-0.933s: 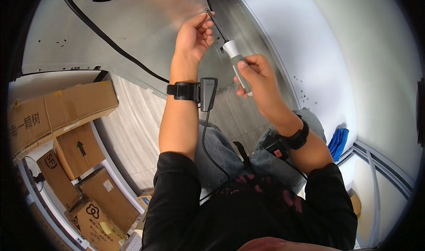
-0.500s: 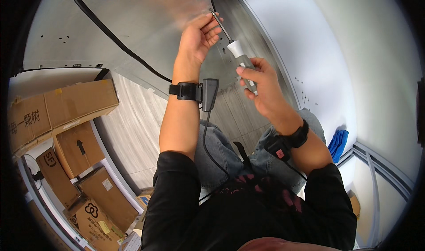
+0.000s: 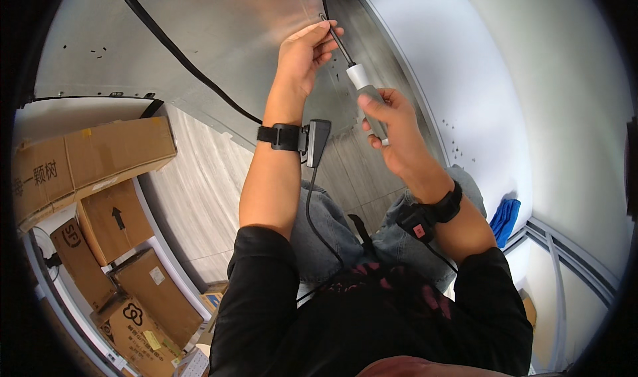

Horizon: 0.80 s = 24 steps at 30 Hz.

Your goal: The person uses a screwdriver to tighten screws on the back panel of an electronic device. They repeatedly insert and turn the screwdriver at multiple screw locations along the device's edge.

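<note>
My right hand [image 3: 392,121] is wrapped round the grey-and-white handle of a screwdriver [image 3: 359,78], thumb lying along the grip. The long metal shaft slants up and to the left. Its tip meets the edge area of a large metal panel [image 3: 219,38]. At the shaft's tip end, my left hand [image 3: 306,55] closes thumb and forefinger about the shaft, its other fingers curled loosely beside it. Whether a screw sits at the tip is too small to tell. Both wrists carry black straps with small cabled devices.
A black cable [image 3: 193,65] runs across the panel toward my left wrist. Cardboard boxes [image 3: 119,152] are stacked at the left. A white wall panel [image 3: 458,78] stands close on the right, with a blue cloth [image 3: 506,219] by its foot. Wood-look flooring [image 3: 206,184] lies below.
My right hand's fingers have turned slightly round the handle. Both hands and the screwdriver sit a little farther right in the picture, as does the panel. The left hand stays at the tip.
</note>
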### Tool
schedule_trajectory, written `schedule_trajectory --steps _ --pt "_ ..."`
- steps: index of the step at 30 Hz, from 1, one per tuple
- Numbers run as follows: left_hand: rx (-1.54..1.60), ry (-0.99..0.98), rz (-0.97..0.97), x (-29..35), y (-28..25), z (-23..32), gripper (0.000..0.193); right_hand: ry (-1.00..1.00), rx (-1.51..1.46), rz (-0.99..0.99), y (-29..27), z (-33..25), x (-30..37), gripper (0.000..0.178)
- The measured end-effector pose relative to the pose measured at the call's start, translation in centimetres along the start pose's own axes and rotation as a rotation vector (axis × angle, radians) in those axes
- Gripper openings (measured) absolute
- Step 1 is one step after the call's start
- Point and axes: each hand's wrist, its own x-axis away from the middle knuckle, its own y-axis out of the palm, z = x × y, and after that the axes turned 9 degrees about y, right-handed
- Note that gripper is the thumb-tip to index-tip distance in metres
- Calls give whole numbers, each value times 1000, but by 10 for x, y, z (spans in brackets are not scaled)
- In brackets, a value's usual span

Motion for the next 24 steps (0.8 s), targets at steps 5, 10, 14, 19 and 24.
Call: schedule_trajectory --steps 5,10,14,19,24 --pt "-74 46 -62 3 1 2 26 22 -26 -63 -2 5 -2 29" --pt "-4 63 -121 2 -3 1 25 31 -78 -114 -4 11 -5 26" --pt "-9 46 -87 3 -2 1 20 55 -67 -216 -7 4 -3 28" --pt "16 35 -42 -1 -2 -3 16 -42 36 -8 5 8 -4 29" --pt "12 38 -52 7 4 5 19 16 -43 -114 -2 8 -6 29"
